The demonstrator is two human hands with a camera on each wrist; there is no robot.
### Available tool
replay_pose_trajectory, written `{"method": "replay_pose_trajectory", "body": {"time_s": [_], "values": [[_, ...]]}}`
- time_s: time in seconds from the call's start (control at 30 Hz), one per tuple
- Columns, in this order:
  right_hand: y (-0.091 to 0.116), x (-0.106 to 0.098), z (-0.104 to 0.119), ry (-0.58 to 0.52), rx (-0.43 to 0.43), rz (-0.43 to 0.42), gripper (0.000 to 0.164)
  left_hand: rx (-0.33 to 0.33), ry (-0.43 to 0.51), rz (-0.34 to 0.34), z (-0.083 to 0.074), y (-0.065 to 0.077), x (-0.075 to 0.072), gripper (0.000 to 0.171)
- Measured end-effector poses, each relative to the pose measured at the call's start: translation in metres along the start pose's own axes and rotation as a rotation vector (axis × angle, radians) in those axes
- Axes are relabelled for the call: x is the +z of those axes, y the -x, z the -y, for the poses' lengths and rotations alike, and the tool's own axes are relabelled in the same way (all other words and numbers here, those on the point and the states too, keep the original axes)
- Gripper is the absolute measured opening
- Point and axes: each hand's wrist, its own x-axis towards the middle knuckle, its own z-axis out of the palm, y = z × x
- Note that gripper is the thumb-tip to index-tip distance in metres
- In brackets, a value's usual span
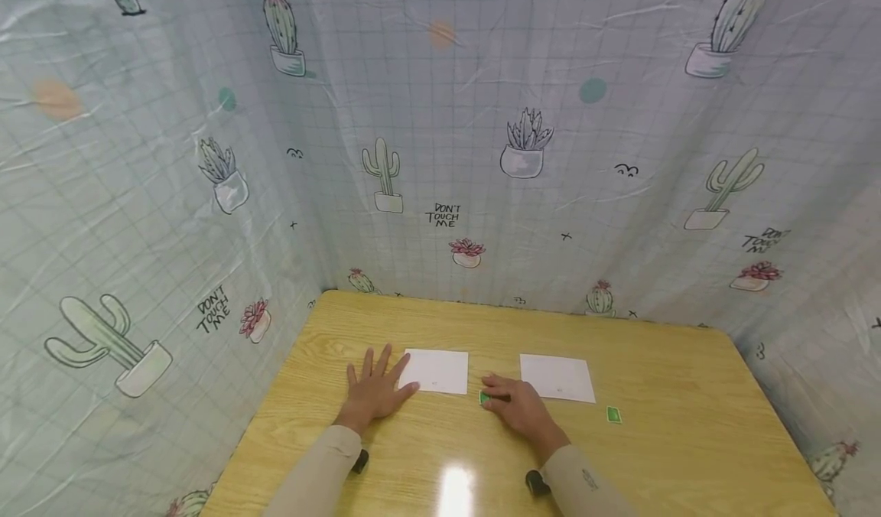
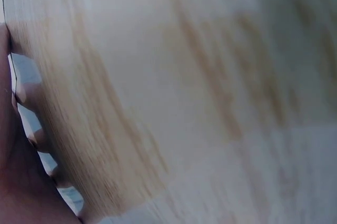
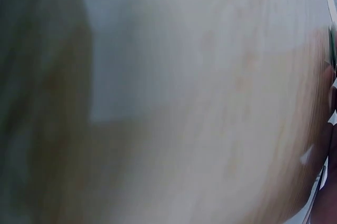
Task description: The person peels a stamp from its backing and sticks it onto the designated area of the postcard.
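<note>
My left hand [image 1: 372, 396] rests spread on the table, fingers straight, with its index finger and thumb at the left edge of a white sheet of paper [image 1: 437, 370]. My right hand [image 1: 521, 408] has curled fingers and pinches a small green square with a pale border [image 1: 484, 398] between thumb and fingers, low over the table. Part of that square is hidden by the fingers. A second white sheet [image 1: 559, 378] lies just beyond the right hand. Another small green square with a pale border [image 1: 614, 415] lies to its right. Both wrist views are blurred and show mostly wood grain.
The light wooden table [image 1: 674, 456] has a bright reflection near its front. A cactus-print curtain [image 1: 440, 119] hangs behind it and along both sides. Small black devices [image 1: 537, 482] sit at both wrists.
</note>
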Motion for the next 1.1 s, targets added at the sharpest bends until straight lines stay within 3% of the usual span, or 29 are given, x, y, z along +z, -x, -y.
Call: {"method": "replay_pose_trajectory", "body": {"time_s": [0.1,0.27,0.57,0.83,1.1], "values": [[0.0,0.0,0.0,0.005,-0.002,-0.008,0.024,-0.017,-0.007,0.013,0.001,-0.002,0.001,0.079],[0.0,0.0,0.002,0.011,-0.002,-0.02,0.029,0.014,0.015,-0.005,0.0,0.0,-0.002,0.078],[0.001,-0.002,0.003,-0.012,-0.045,-0.027,0.021,-0.01,0.003,0.023,-0.013,0.009,-0.015,0.075],[-0.001,0.002,-0.002,-0.108,-0.021,-0.061,0.016,-0.032,-0.049,0.033,-0.014,0.006,-0.015,0.073],[-0.001,0.0,-0.002,-0.148,-0.026,-0.073,0.016,-0.02,0.007,0.026,-0.009,0.005,-0.011,0.076]]}}
